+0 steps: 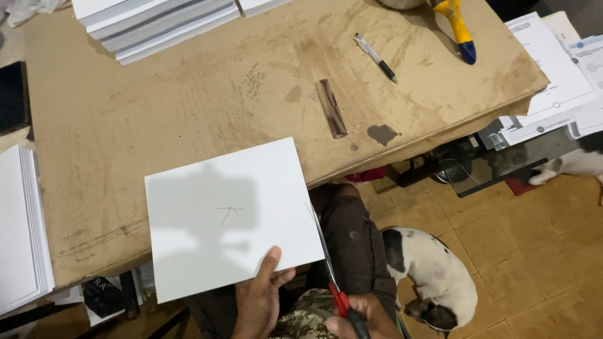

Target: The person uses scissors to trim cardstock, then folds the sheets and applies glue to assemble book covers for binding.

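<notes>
Your right hand [361, 321] is cut off by the bottom edge of the frame, so only the knuckles show, closed around the red and black handles of the scissors [326, 263]. The steel blades are thin and hard to make out; their long axis runs from lower centre up and slightly left, tip against the right edge of the square white card sheet [229, 216]. Your left hand [260, 301] pinches that sheet at its lower edge, thumb on top, fingers hidden beneath. The sheet sits in the centre of the frame, tilted, overhanging the brown paper-covered table [188, 107]. A black-and-white dog [433, 276] lies at lower right, its head partly hidden.
</notes>
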